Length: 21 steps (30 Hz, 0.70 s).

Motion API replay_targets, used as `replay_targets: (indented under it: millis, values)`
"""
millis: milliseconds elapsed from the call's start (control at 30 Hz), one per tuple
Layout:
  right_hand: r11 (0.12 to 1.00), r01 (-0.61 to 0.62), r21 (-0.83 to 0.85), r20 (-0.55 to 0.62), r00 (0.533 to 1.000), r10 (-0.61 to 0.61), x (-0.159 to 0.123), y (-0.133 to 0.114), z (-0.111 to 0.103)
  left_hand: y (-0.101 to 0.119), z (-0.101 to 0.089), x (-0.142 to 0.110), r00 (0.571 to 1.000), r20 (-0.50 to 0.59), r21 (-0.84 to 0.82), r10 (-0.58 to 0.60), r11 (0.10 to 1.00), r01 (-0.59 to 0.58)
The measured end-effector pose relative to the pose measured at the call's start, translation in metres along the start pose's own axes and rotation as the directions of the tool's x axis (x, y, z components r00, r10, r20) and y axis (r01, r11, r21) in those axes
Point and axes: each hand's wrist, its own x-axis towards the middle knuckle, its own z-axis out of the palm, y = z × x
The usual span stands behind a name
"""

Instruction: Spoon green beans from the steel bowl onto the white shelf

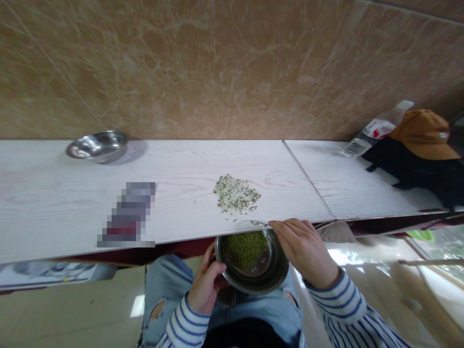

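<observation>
My left hand (pixel 206 281) grips the left rim of a steel bowl (pixel 281 270), thumb over the edge, just below the counter's front edge. Green beans (pixel 246 249), like mung beans, lie in the bowl, mostly toward its far left. Closed fingers of my right hand (pixel 299 241) pinch a thin metal tool (pixel 264 224) at the counter edge, above the bowl's far right rim. Its kind cannot be made out; a few beans are by its tip. Just beyond is a loose pile of white grains mixed with green beans (pixel 236 194).
Another steel bowl (pixel 97 147) stands at the back left of the white counter (pixel 181 193). A pixelated dark object (pixel 128 215) lies nearer. A clear bottle (pixel 377 130), an orange cap (pixel 426 133) and black cloth (pixel 409 166) sit at the right, by the brown wall (pixel 217 67).
</observation>
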Motion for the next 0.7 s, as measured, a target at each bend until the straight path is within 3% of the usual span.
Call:
replay_targets:
  millis: [333,700]
  values:
    - [0.999,0.040,0.026,0.037,0.998,-0.041,-0.002,-0.011,-0.004,0.000,0.003,0.000,1.000,-0.007,0.008,-0.022,1.000,0.022]
    - [0.999,0.001,-0.037,0.048,0.999,0.001,0.013,-0.010,0.003,0.005,0.001,-0.001,1.000,-0.021,0.005,0.015,1.000,-0.015]
